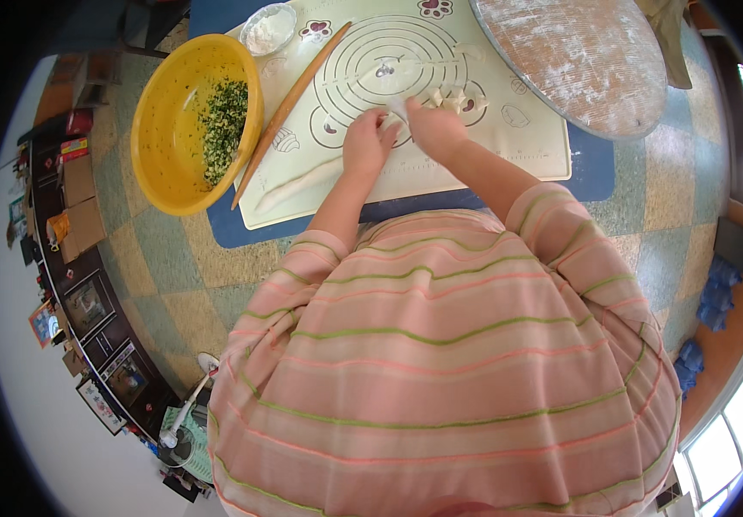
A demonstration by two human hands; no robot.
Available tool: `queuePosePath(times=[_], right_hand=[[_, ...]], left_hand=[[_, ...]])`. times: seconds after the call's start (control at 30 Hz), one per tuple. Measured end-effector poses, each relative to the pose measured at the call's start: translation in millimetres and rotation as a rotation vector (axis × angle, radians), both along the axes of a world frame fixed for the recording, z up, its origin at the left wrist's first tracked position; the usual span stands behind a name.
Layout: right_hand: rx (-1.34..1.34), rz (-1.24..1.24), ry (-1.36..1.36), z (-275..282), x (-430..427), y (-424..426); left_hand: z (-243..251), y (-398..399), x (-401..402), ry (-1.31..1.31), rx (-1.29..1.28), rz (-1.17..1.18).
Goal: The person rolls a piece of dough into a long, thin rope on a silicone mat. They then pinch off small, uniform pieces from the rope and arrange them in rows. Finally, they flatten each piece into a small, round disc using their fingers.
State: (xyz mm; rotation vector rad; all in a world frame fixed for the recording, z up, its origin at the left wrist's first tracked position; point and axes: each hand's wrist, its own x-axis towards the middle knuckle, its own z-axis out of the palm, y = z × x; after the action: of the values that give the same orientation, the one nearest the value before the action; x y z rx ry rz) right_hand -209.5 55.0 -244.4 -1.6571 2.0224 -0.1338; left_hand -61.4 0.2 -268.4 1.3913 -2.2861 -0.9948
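Observation:
A long rope of white dough [300, 182] lies on the printed pastry mat [526, 165], running from the lower left toward my left hand [367, 143]. My left fingers grip the rope near its right end. Beside them, my right hand [435, 130] holds a pale, blurred tool [398, 107], perhaps a scraper or knife blade, at the dough. Several small cut dough pieces [452, 101] lie just beyond my right hand. A tapered wooden rolling pin [292, 97] rests slantwise on the mat's left side.
A yellow bowl [168, 129] of chopped green filling [224, 126] stands at the left edge. Behind the rolling pin is a small bowl of flour [268, 31]. A floured round board [581, 61] overlaps the mat's right side. The blue table edge [242, 232] is close to my body.

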Motion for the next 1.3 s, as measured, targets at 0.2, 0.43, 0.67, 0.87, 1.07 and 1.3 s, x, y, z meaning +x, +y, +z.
queuePosePath(times=[0.2,0.43,0.67,0.87,1.07,1.3], right_hand=[[-0.149,-0.127,-0.097,18.5,-10.6,25.8],[-0.113,0.085,0.053,23.6,4.5,51.7],[-0.085,0.091,0.043,15.9,13.9,48.6],[-0.089,0.095,-0.054,0.6,21.5,30.2],[-0.012,-0.092,-0.018,-0.2,3.6,18.5],[-0.094,0.088,-0.021,42.9,4.7,19.0]], left_hand=[[-11.2,13.1,17.8,0.035,-0.041,-0.018],[-8.8,24.3,11.7,0.023,-0.183,-0.101],[-10.4,29.0,14.4,0.041,-0.228,-0.147],[-15.6,25.8,13.0,0.015,-0.254,-0.132],[-13.7,17.2,24.9,0.004,-0.198,-0.074],[-20.8,0.2,32.4,0.033,-0.241,-0.049]])
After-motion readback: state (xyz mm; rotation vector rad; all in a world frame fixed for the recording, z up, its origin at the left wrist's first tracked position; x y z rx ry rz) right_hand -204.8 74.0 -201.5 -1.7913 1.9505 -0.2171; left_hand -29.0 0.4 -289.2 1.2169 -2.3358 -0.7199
